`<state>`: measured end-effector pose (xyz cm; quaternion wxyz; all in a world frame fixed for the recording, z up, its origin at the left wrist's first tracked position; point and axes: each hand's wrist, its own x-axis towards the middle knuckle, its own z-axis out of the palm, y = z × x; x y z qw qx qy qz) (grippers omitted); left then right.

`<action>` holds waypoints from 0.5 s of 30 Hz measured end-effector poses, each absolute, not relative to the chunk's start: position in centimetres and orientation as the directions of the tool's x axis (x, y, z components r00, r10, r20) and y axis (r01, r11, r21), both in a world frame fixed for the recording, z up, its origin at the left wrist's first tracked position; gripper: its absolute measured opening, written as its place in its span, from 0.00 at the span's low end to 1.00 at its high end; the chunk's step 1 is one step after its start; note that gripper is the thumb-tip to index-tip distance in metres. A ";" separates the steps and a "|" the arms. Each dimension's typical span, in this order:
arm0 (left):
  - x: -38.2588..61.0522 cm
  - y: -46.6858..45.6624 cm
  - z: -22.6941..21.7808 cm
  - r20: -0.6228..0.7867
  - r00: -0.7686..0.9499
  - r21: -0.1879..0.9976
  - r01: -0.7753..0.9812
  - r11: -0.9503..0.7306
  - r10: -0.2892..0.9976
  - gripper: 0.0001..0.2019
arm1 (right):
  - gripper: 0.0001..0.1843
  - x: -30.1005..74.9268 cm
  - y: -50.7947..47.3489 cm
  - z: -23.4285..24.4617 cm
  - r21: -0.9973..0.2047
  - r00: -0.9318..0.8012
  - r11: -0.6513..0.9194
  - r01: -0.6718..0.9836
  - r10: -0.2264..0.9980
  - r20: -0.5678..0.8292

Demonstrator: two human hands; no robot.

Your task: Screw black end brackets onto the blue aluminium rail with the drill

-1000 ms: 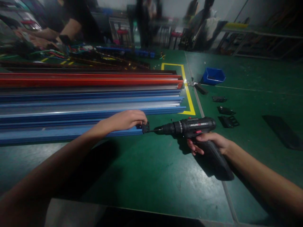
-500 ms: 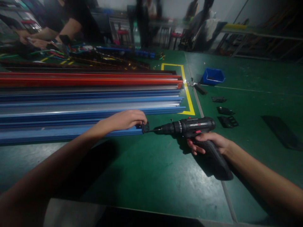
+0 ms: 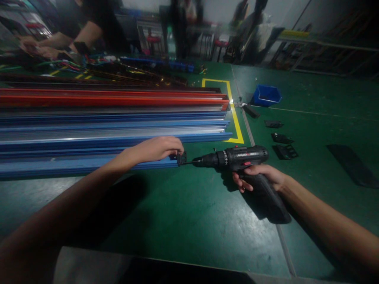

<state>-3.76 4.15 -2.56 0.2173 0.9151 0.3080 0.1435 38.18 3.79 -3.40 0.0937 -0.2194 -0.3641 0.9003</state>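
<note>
My right hand [image 3: 260, 177] is wrapped round the grip of a black cordless drill [image 3: 245, 157], which points left. Its long thin bit reaches a small black end cap [image 3: 181, 158] at the end of the nearest blue metal profile [image 3: 160, 165]. Over that profile's end lies my left hand [image 3: 162, 148], its fingertips closed on the end cap. The bit's very tip is too small to make out against the cap.
More blue profiles [image 3: 201, 139] and an orange-red profile [image 3: 148, 101] lie parallel behind. To the right are a blue bin [image 3: 266, 96] and several black plastic pieces [image 3: 286, 152]. Another person's hands [image 3: 44, 51] work among wires at the back left.
The drill has tilted and shifted very slightly, with its bit still at the end cap. My left hand has hardly moved. The other person's hands have shifted a little.
</note>
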 end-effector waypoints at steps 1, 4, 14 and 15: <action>-3.8 4.1 -2.5 0.126 0.770 0.487 0.502 -0.715 0.626 0.12 | 0.17 38.2 3.8 -3.4 -0.700 -0.890 -0.714 -0.011 0.326 -0.318; -3.7 4.1 -2.5 0.128 0.768 0.488 0.502 -0.714 0.628 0.11 | 0.18 38.1 3.9 -3.4 -0.705 -0.899 -0.709 -0.012 0.316 -0.303; -3.5 3.9 -1.8 0.107 0.746 0.535 0.514 -0.671 0.657 0.12 | 0.19 38.3 4.1 -3.4 -0.681 -0.906 -0.732 0.002 0.287 -0.311; -3.5 3.8 -1.7 0.105 0.743 0.534 0.519 -0.668 0.661 0.12 | 0.19 38.3 4.1 -3.4 -0.678 -0.905 -0.735 0.001 0.287 -0.313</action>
